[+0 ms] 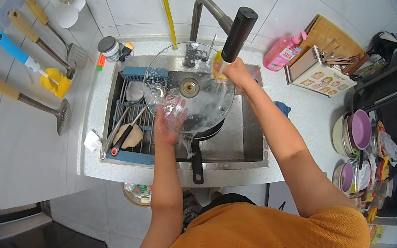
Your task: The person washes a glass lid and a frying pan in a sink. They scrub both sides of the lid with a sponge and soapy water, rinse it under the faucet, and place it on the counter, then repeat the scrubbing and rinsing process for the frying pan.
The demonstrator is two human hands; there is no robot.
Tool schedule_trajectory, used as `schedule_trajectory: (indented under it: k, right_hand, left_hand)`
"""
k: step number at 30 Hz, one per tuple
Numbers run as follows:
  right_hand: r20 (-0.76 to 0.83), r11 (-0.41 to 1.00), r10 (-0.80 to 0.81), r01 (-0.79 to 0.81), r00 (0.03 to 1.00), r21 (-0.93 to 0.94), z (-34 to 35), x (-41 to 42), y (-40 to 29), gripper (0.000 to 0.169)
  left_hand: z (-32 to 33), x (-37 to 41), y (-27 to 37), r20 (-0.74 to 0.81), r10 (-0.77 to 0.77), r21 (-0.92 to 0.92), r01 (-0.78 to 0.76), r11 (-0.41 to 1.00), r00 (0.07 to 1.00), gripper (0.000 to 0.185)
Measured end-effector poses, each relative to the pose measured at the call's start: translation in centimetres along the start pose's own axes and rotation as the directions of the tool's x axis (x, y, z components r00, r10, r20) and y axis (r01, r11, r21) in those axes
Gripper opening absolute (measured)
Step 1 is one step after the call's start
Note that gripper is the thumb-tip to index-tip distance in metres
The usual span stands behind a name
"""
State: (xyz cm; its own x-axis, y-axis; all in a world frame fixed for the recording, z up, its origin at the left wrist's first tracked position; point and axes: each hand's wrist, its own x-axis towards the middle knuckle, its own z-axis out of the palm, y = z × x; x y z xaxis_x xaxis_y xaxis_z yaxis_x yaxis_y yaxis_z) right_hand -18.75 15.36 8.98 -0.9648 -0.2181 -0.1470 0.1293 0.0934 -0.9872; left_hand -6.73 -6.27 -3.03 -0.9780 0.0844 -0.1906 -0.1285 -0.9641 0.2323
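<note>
A clear, wet glass lid [204,111] is held over the stainless-steel sink [251,131], with water and suds on it. My left hand [169,119] supports the lid's left side, its fingers partly seen through the glass. At the right rim, my right hand [233,73] grips a yellow sponge [218,61] against the lid, just below the black spray head [239,33] of the faucet. A round metal fitting [189,87] shows at the lid's middle; I cannot tell if it is the drain behind. Below the lid sits a black frying pan [196,159], its handle over the sink's front edge.
A blue-edged drying rack [131,158] at the sink's left holds a ladle and a black-handled utensil [122,140]. Pink soap bottle [283,52], wooden cutting board [333,36] and utensil holder [318,74] stand right. Spatulas [30,93] hang on the left wall.
</note>
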Motion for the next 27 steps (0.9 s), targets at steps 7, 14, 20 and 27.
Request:
schedule_trajectory:
  k: [7,14,20,27]
  right_hand:
    - [-0.034,0.985,0.158,-0.159,0.987,-0.064,0.4,0.4,-2.2,0.024]
    - [-0.482,0.898,0.013,0.202,0.876,0.391,5.1,-3.0,7.8,0.023]
    - [-0.044,0.428,0.3,-0.093,0.953,0.899,6.3,-6.8,11.8,0.032]
    - [-0.177,0.898,0.182,-0.089,0.967,0.432,3.1,-8.3,7.9,0.047]
  left_hand:
    - [0.0,1.8,-2.0,-0.282,0.302,0.242,-0.237,0.941,0.911,0.051]
    - [3.2,3.8,-4.3,-0.33,0.448,0.238,-0.386,0.891,0.831,0.051]
    - [2.8,3.5,-3.9,-0.284,0.475,0.28,-0.402,0.872,0.833,0.045]
    - [0.9,0.9,-2.5,-0.362,0.444,0.302,-0.347,0.888,0.82,0.041]
